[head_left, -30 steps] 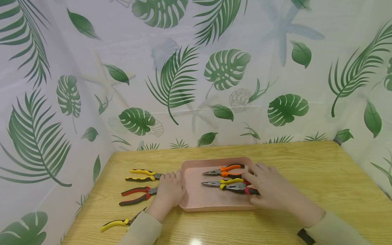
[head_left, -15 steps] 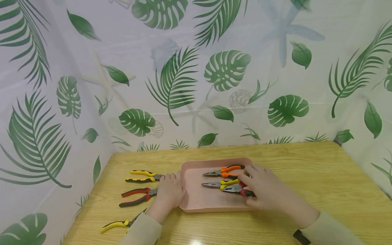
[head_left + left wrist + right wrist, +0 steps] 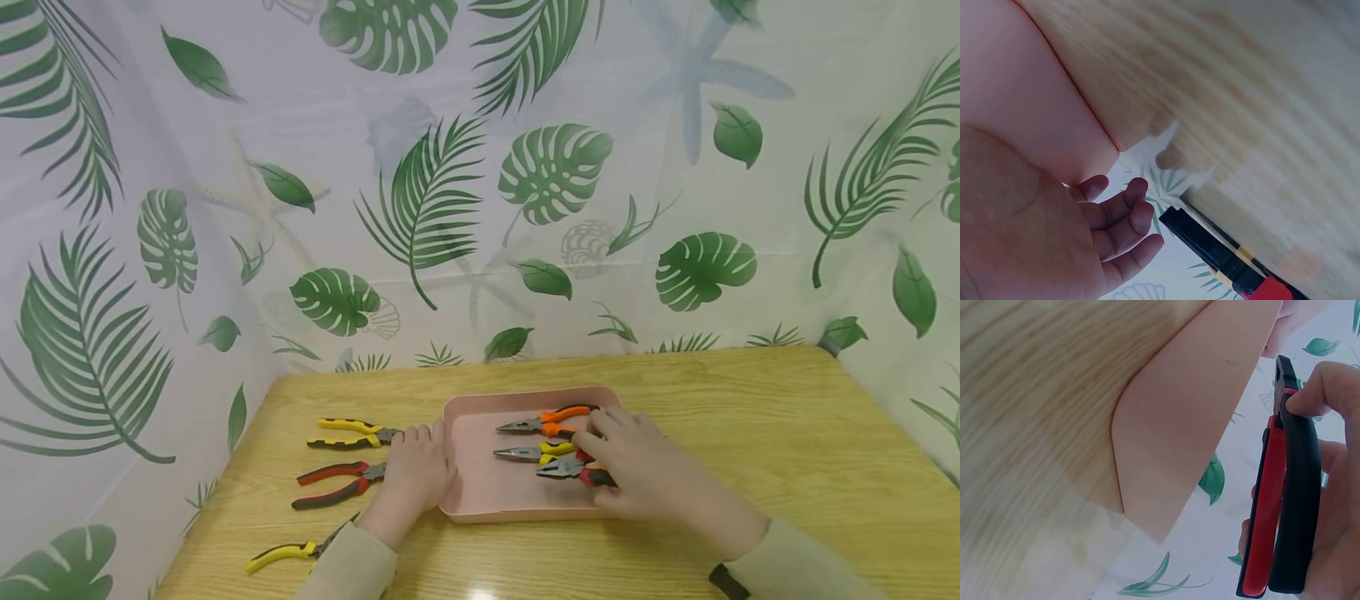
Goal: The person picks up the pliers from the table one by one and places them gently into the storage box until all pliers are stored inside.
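Over the pink tray (image 3: 480, 500): red-and-black pliers (image 3: 573, 469) gripped by right hand (image 3: 637, 475), two pairs already inside, three left on table (image 3: 750, 433); left hand (image 3: 416, 471) loosely curled against rim.

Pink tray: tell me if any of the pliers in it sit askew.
One pair does. In the pink tray the red-and-black pliers lie across the yellow-handled pair, gripped by the right hand. The orange-handled pair lies flat and separate.
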{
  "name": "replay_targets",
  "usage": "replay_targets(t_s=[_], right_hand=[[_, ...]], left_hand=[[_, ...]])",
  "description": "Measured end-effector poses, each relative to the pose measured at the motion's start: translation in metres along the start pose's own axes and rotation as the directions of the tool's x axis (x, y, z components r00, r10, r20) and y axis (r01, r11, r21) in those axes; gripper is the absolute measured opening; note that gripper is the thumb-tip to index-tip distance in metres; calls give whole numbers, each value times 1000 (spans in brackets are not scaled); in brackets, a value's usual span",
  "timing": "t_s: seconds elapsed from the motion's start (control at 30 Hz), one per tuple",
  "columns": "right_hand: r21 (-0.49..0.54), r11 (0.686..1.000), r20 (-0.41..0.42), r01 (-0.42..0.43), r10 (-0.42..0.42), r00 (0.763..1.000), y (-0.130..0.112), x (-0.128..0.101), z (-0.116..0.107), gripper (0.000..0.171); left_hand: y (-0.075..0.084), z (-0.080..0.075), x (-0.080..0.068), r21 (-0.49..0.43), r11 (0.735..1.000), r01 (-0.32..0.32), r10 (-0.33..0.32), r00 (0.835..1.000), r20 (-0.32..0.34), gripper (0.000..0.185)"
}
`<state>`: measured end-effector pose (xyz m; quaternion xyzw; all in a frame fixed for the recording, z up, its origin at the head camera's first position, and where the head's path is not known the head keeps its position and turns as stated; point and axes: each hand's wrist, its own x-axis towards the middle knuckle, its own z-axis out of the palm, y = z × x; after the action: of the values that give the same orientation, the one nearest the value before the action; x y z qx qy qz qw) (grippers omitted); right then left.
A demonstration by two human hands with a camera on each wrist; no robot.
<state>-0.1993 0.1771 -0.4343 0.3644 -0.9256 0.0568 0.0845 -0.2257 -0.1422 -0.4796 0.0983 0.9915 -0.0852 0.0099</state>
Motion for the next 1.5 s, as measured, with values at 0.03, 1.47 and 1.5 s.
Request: replay_targets(t_s=[0.03,1.47,1.5], right_hand=[[-3,1000,1,3,-3,1000,-1,0,0,38],[-22,992,-63,127,-129,990,-16,16,15,45],[-27,992,-64,127,-128,990,-16,16,16,45]], left_hand=[[0,0,0,2,1000,-1,1,1000,0,29],[0,-1,-2,32,999,-8,8,1000,-8,34],[0,-2,-2,34,999,-7,8,1000,-7,34]])
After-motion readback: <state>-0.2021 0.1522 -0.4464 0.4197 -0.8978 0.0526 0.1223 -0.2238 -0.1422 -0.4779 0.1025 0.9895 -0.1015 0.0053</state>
